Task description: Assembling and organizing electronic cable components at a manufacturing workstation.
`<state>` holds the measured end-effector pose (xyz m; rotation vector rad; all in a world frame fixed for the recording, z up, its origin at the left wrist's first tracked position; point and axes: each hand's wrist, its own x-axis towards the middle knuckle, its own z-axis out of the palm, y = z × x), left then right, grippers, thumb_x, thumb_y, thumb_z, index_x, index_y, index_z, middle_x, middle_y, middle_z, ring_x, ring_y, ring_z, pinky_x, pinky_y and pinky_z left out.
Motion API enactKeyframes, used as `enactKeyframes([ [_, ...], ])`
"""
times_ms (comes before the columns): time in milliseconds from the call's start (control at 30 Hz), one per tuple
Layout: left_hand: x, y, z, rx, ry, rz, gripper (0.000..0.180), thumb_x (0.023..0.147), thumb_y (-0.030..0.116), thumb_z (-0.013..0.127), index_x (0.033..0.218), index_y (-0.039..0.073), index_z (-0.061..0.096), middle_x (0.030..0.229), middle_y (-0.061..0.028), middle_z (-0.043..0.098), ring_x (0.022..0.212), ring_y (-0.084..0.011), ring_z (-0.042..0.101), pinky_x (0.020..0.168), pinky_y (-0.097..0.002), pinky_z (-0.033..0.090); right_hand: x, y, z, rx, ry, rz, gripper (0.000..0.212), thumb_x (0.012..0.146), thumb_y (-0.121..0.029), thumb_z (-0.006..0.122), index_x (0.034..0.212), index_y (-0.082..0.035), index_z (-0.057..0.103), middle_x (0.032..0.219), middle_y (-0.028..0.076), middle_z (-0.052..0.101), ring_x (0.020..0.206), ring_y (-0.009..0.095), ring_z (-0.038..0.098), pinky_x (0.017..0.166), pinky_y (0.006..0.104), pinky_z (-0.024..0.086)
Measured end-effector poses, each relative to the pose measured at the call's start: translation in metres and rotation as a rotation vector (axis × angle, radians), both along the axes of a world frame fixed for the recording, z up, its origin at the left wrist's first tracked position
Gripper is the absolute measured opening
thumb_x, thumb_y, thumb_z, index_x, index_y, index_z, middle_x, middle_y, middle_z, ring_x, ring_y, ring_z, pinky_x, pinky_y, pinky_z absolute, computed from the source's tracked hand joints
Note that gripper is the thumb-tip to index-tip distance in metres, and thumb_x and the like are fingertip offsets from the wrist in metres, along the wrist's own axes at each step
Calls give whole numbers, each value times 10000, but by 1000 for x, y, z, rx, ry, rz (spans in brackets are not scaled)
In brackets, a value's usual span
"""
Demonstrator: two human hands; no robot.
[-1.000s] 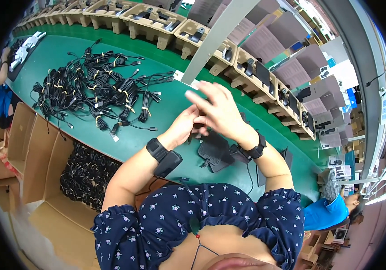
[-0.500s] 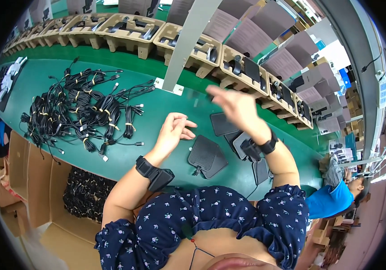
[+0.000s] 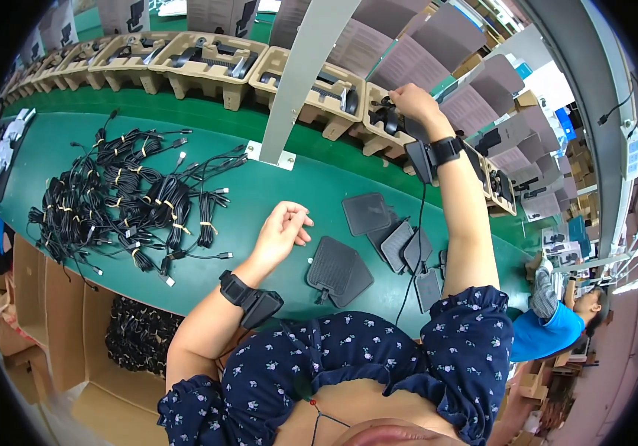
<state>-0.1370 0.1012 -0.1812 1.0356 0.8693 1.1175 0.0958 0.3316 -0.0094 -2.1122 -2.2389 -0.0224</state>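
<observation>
Black part [image 3: 389, 119] looks light, stiff, edge-pinch likely best; right grip [image 3: 414, 104] curled beside it, hold unclear; left grip [image 3: 282, 229] slack, empty.

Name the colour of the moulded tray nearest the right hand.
The moulded tray is tan, or light brown; it shows best in the head view.

Black part [image 3: 388, 119] inside tan tray [image 3: 372, 137]
</observation>
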Motion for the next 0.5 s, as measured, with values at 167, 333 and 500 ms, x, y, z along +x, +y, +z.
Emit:
enactKeyframes([
  [167,1,-5,2,9,-6,5,198,945,201,459,1038,27,478,917,-93,591,680,-128,579,611,-236,479,-14,11,-3,82,-300,-65,281,820,-216,496,964,-51,671,998,165,643,964,302,612,814,379,477],
  [333,3,-10,7,29,-21,-11,191,941,195,466,1029,28,485,918,-83,590,687,-118,575,612,-234,476,-22,17,-10,171,-501,38,211,791,-145,519,886,-82,696,912,124,671,865,277,652,710,359,513],
  [500,4,-13,11,71,129,14,174,937,178,466,1029,31,484,923,-68,591,706,-106,574,632,-235,478,-26,26,-31,221,-646,194,201,790,-126,510,814,-116,709,864,98,679,815,271,661,670,361,519],
])
